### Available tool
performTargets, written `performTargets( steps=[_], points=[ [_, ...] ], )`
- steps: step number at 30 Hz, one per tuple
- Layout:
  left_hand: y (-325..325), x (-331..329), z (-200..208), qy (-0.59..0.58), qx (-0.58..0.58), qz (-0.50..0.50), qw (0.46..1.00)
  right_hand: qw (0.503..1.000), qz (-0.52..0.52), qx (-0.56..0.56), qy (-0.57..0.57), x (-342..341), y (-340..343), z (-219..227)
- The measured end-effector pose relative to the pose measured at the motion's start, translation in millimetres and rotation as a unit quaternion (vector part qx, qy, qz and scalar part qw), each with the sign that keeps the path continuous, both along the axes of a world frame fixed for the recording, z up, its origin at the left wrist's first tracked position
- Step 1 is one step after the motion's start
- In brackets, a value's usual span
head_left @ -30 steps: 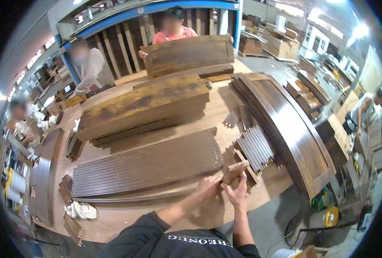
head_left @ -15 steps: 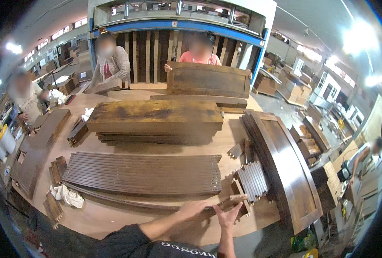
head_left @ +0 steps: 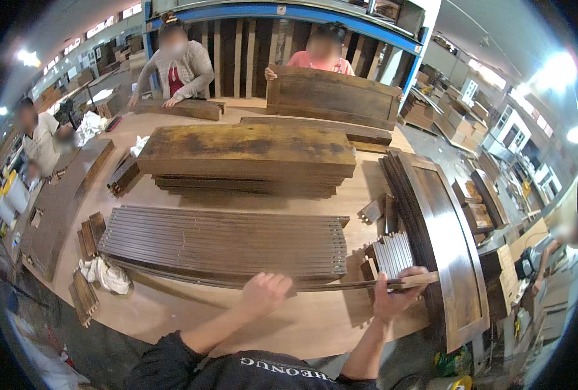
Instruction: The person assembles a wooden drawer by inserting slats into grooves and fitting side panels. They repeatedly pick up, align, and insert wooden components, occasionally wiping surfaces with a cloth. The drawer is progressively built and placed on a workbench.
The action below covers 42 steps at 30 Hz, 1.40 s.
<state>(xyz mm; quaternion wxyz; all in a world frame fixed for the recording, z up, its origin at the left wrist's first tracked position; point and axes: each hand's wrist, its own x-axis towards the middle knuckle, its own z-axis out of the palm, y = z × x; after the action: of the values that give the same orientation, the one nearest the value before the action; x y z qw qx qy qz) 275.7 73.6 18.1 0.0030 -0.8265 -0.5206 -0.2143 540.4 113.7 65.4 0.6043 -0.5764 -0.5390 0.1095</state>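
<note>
Left hand (head_left: pixel 267 292): fingers curled in on themselves, at the near side of the long stack; this grip is narrow, but I cannot tell whether it closes on wood.
Right hand (head_left: pixel 396 300): palm turned up, thumb on one side and fingers on the other; this grip is holding the strip near its pale end.
Strip (head_left: pixel 341 285): thin brown wood, running sideways between the two hands along the near side of the long stack, its pale end reaching past the right hand toward the tall panels.
Long stack (head_left: pixel 224 240): grooved brown rails lying side by side on the bench (head_left: pixel 289 325), just beyond the left hand.
Slats (head_left: pixel 393 252): a bundle of short, narrow pieces just beyond the right hand.
Tall panels (head_left: pixel 448 227): piled at the right edge, the top one framed and shiny.
Middle pile (head_left: pixel 250 144): wide boards, the top one blotched yellow-brown.
Cloth (head_left: pixel 107 275): white, crumpled, near the left end of the long stack, beside short blocks (head_left: pixel 82 298).
Person in pink (head_left: pixel 318 55): across the bench, holding a framed panel (head_left: pixel 331 97) upright.
Person in grey (head_left: pixel 178 65): also across, hands at a brown board (head_left: pixel 182 109).
</note>
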Motion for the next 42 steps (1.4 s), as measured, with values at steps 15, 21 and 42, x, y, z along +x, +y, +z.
performTargets(
  steps=[15, 21, 42],
  points=[
    [211.3, -127.4, 87.0, 0.029, 0.047, 0.151, 0.987, 0.992, 0.017, -0.026, 0.122, 6.2, 21.5, -105.1],
    [250.2, -155.8, 62.0, 0.096, -0.022, 0.282, 0.954, 0.993, -0.004, -0.007, 0.116, 3.7, 22.0, -88.4],
    [-39.7, -110.5, 206.6, 0.089, 0.107, -0.006, 0.99, 0.992, 0.102, 0.068, 0.023, 48.2, 21.3, -13.5]
  ],
)
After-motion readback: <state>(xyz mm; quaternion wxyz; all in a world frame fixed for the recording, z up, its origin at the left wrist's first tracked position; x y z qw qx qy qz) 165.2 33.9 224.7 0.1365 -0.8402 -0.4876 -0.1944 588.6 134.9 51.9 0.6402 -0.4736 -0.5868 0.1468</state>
